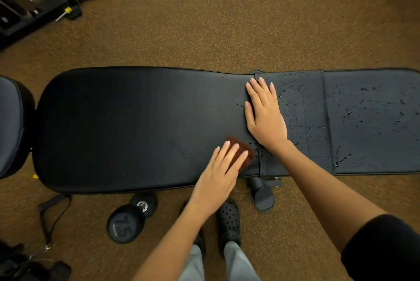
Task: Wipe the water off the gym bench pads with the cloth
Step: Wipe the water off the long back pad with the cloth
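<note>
Head view: bench pads (136,128) long axis left-right.

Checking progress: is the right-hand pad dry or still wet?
Wet: water droplets still bead across the right pad, beyond the right hand.

Brown cloth (241,150), black bench pads (136,126)

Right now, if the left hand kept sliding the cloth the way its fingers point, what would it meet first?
The left hand points up and right, pressing the brown cloth. Straight on, it would likely meet the right hand near its wrist, resting flat at the seam between the pads.
</note>
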A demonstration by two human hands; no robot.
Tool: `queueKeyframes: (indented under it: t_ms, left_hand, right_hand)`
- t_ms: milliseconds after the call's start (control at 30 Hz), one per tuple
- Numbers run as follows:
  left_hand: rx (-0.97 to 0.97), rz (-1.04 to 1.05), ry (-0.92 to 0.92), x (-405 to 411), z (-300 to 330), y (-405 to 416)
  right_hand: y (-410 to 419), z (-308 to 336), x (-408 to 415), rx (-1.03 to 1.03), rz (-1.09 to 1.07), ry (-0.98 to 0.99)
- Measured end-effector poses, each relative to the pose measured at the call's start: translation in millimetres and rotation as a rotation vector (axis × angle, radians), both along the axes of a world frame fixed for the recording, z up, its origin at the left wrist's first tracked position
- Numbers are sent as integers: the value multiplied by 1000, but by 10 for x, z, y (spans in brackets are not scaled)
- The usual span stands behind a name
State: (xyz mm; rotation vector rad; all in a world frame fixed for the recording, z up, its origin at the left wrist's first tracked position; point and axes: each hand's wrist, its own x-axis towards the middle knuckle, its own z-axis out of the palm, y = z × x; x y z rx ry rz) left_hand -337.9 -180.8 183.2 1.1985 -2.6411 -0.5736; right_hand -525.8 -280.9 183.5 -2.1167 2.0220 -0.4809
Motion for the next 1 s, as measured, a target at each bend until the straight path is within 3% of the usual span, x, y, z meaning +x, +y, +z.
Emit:
queueKeyframes:
  t_ms: [67,233,367,433,533,633,700,867,1000]
  left_hand:
    - [10,42,-8,48,18,-161]
    - [64,385,-15,177,-3,-670]
    - [153,474,94,84,-7,-680]
    - [144,418,120,-26,35,-563]
    - [310,340,325,-199,150,-428]
    - [585,622,696,-289,351,-464]
    - [568,799,769,-216,442,-577]
    - [400,753,570,253,331,-825]
    - [347,562,259,593,168,-823]
  right_hand:
    - [4,-5,5,13,3,57]
    - [10,-9,11,32,3,101]
    - [34,-20,29,22,-23,58]
    - [76,21,58,11,-40,-64]
    - [273,152,175,1,28,-290]
    - [582,241,405,66,129,-362]
    - [720,230,572,120,152,-328]
    - [676,67,973,183,14,-82]
    - [536,30,1227,178,-106,-84]
